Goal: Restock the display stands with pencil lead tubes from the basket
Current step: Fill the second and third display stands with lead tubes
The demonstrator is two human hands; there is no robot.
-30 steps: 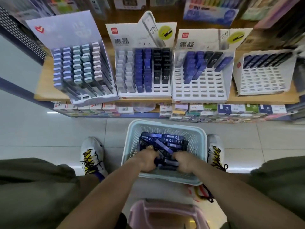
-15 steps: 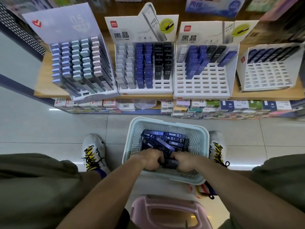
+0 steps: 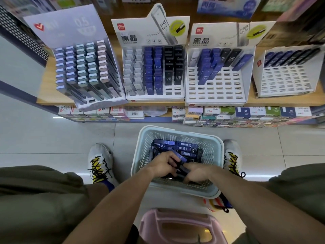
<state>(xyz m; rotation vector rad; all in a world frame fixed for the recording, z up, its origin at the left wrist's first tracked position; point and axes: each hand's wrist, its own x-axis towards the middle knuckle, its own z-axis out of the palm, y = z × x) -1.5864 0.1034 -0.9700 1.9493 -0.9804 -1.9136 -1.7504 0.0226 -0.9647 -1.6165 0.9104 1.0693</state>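
Now closer together inside the basket, left hand and right hand close their fingers around dark tubes between them.

My left hand and right hand hide the tubes beneath them. The pink stool is cut off below.

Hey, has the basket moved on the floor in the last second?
No. The basket sits between the same two shoes, with its far rim just past the same floor tile line as before; only the head camera shifted.
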